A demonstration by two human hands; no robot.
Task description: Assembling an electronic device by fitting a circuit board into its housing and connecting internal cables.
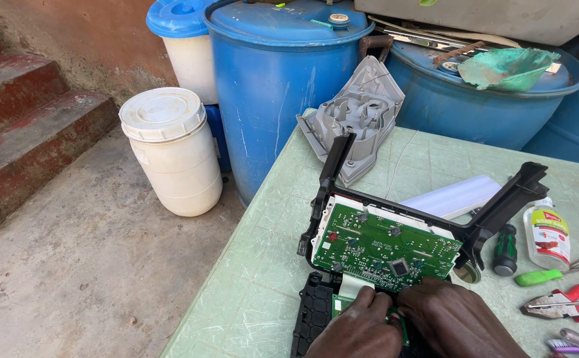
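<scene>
A green circuit board (382, 245) sits in a black plastic frame (501, 205) on the pale green table (256, 278). Below it lies a second, smaller green board (344, 302) on a black housing (313, 311), joined to the large board by a white flat ribbon (354, 284). My left hand (359, 328) and my right hand (452, 318) rest side by side at the bottom edge, fingertips pressing on the smaller board where the ribbon meets it. Neither hand lifts anything.
A grey plastic cover (359, 116) leans at the table's far edge. At the right lie a white panel (458, 195), a stubby screwdriver (505, 250), a small bottle (546, 232), red pliers (568, 301). Blue drums (276, 86), a white tub (173, 149) and steps (24, 126) stand left.
</scene>
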